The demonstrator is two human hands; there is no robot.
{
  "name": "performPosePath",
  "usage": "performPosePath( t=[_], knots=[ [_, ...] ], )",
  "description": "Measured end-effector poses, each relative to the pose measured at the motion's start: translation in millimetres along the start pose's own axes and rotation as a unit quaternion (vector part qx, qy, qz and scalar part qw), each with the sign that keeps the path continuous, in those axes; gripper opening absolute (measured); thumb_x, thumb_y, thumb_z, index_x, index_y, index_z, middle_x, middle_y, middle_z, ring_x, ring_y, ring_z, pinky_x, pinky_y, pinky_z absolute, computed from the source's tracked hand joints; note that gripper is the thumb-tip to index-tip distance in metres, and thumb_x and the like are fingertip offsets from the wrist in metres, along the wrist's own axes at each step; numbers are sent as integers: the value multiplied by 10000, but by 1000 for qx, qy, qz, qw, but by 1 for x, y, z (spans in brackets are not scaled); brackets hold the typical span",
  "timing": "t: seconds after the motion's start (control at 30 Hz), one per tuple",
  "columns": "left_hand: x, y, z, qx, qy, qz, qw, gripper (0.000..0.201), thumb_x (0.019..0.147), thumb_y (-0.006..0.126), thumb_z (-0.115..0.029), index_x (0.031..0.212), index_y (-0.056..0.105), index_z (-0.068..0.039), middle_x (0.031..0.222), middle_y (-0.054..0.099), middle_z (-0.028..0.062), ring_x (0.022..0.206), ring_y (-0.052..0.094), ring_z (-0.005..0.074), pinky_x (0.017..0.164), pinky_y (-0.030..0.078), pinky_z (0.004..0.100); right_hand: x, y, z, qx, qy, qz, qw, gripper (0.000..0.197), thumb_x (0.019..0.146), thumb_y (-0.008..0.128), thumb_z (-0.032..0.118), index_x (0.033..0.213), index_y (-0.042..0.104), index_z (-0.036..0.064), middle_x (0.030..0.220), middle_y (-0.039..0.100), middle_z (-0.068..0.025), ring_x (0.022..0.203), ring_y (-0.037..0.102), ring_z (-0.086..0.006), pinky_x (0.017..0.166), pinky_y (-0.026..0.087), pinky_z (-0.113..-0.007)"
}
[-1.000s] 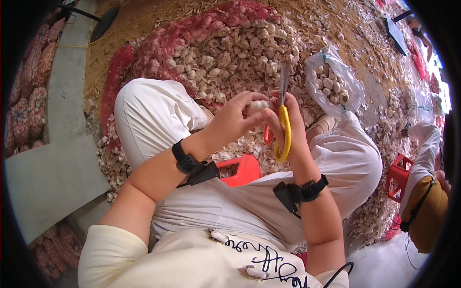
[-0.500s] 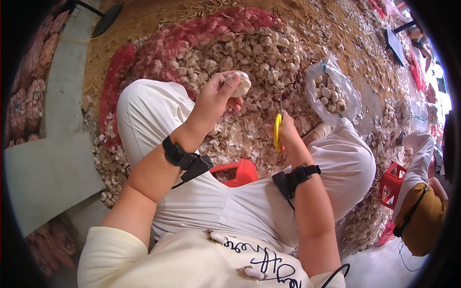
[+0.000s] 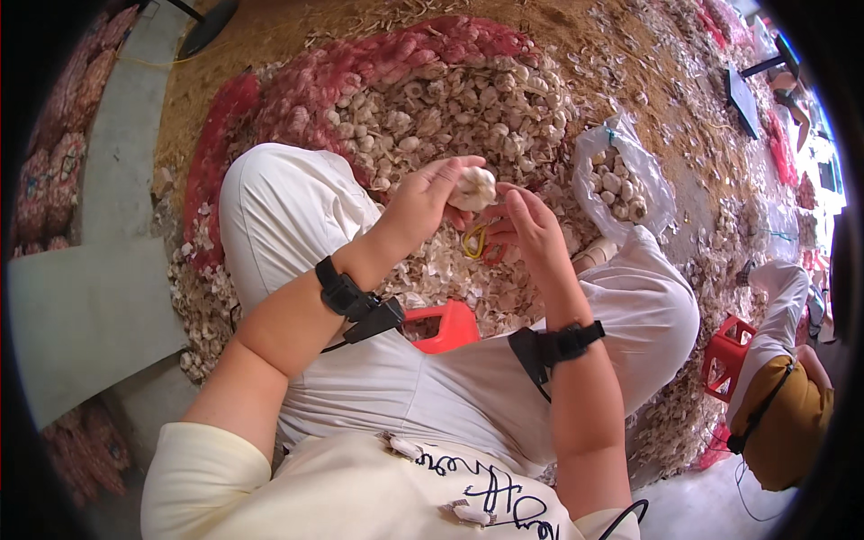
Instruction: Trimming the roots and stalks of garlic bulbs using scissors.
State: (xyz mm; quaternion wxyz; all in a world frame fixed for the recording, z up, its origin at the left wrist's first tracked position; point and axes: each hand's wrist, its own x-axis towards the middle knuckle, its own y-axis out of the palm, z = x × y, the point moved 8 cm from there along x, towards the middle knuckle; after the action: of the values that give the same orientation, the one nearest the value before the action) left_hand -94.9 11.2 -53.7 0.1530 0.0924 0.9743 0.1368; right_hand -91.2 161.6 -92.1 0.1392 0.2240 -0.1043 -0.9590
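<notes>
A whitish garlic bulb [image 3: 476, 189] is gripped by my left hand [image 3: 436, 193], thumb on top and fingers underneath. My right hand [image 3: 535, 229] is close against the bulb's right side, its thumb and fingertips at or touching it. Scissors [image 3: 472, 241] show their yellow and reddish handle loops below the right hand's fingers, which seem to keep hold of them; the blades are hidden. Under both hands lies a bed of loose garlic skins [image 3: 459, 274]. Beyond them, a heap of garlic bulbs [image 3: 414, 117] spills from a red mesh sack [image 3: 315, 76].
At right, an open clear plastic bag [image 3: 661, 193] holds several trimmed bulbs. A red stool [image 3: 450, 328] shows between my legs. Another person [image 3: 783, 423] sits at far right beside a red stool [image 3: 724, 360]. A grey board [image 3: 94, 315] lies at left.
My right hand has moved up and left to the bulb, and the scissors have turned from pointing up to loops left of the hand. The left hand has shifted slightly right and down.
</notes>
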Motion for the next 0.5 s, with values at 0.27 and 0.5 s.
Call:
performPosePath(
  t=[0.27, 0.5],
  knots=[
    [-6, 27, -11, 147, 23, 49, 988, 380, 1003, 434, -317, 1202, 582, -29, 1014, 623, 57, 796, 614, 100, 623, 527, 227, -40, 22, 41, 52, -53, 38, 997, 397, 922, 592, 113, 1278, 465, -6, 977, 603, -68, 735, 585, -96, 609, 504, -236],
    [1, 27, -3, 90, 80, 97, 988, 527, 937, 580, -313, 1366, 433, -44, 1174, 563, 75, 961, 590, 118, 820, 500, 251, -48, 6, 55, -54, -143, -51, 987, 381, 924, 584, 91, 1286, 493, 15, 939, 630, -59, 698, 577, -89, 603, 494, -235]
  ],
)
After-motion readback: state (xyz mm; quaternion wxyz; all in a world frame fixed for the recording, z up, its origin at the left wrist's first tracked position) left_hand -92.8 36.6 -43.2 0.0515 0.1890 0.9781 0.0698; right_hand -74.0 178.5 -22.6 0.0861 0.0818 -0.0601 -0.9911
